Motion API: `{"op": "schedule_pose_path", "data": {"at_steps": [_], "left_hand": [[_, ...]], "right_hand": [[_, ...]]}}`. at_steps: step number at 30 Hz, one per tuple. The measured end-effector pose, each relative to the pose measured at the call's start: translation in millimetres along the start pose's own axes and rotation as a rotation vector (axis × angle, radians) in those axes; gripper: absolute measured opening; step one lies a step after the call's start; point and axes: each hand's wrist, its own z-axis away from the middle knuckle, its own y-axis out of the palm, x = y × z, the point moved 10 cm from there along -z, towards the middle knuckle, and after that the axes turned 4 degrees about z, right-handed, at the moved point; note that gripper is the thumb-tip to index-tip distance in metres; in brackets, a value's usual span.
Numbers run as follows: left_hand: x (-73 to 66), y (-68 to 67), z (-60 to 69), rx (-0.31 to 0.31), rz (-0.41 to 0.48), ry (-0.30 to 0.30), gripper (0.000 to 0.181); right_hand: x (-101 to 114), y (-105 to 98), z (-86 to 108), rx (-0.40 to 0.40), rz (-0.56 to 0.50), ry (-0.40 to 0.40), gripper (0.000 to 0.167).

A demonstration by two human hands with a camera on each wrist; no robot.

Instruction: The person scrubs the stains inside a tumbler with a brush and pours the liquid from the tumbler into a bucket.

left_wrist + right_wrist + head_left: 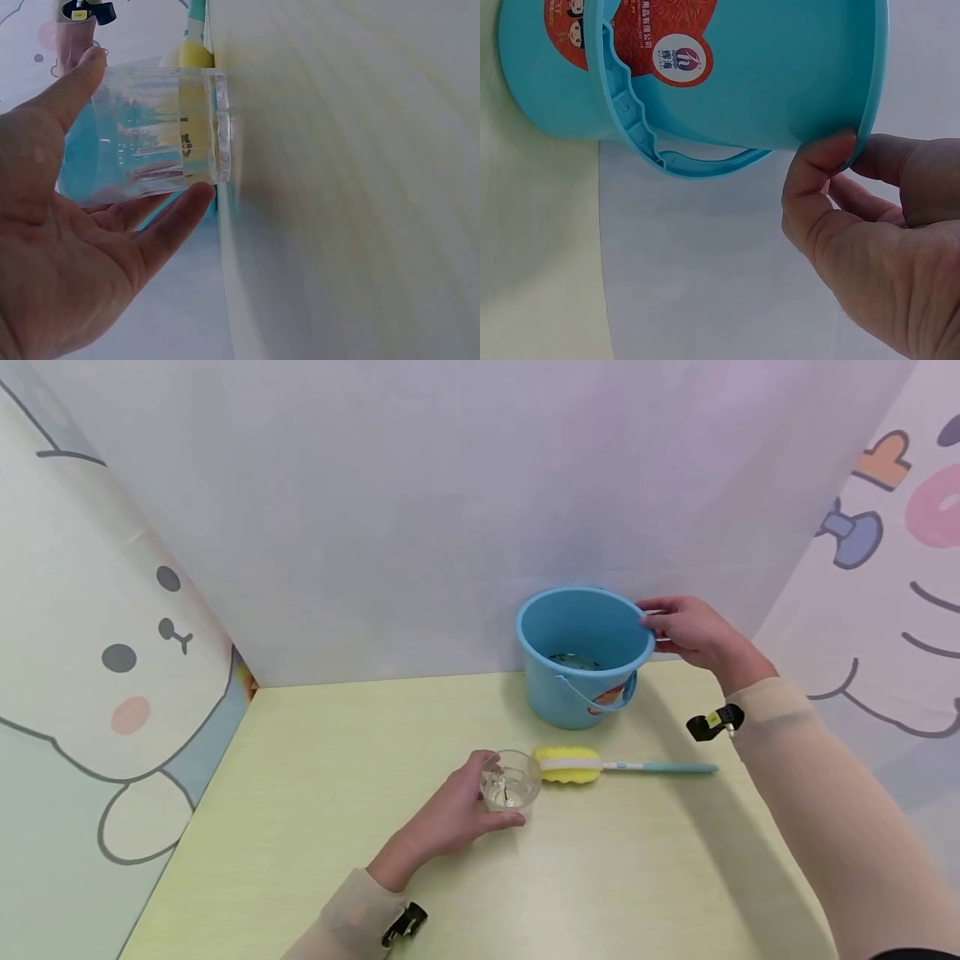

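A clear cup [510,785] stands upright at the table's middle, with clear liquid and a small dark thing inside that I cannot identify. My left hand [453,810] holds its side, thumb on one side and fingers on the other; in the left wrist view the palm stays apart from the cup [142,135]. At the back stands a blue bucket [573,697] with liquid and dark marks at its bottom. My right hand [693,631] pinches the bucket's right rim, thumb and fingers on either side of the wall, as the right wrist view shows.
A sponge brush [570,765] with a yellow head and teal handle lies between cup and bucket, its head close to the cup. The bucket's handle [592,697] hangs down in front. A pale wall [375,527] rises behind the yellowish table [315,777].
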Motion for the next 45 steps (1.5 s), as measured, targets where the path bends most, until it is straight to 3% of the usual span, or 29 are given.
{"op": "schedule_pose_path", "data": {"at_steps": [9,17,31,38,45], "left_hand": [[-0.3,-4.0,-2.4,-0.01,-0.005,0.009,0.097],[-4.6,-16.2,-2.9,-0.045,-0.034,0.034,0.092],[-19.1,-56.1,-11.7,-0.214,-0.054,0.158,0.088],[-16.4,-76.8,-18.9,-0.273,-0.096,0.131,0.09],[-15.2,-94.9,-27.7,-0.302,-0.038,0.147,0.089]], "right_hand": [[-6.8,-0.2,-0.8,-0.03,-0.037,0.042,0.059],[-4.7,1.6,0.0,-0.036,-0.032,0.048,0.061],[-5.1,1.9,1.7,-0.048,-0.043,0.057,0.059],[-4.7,4.8,2.4,-0.049,-0.045,0.056,0.059],[-2.9,8.2,2.3,-0.051,-0.047,0.059,0.059]]}}
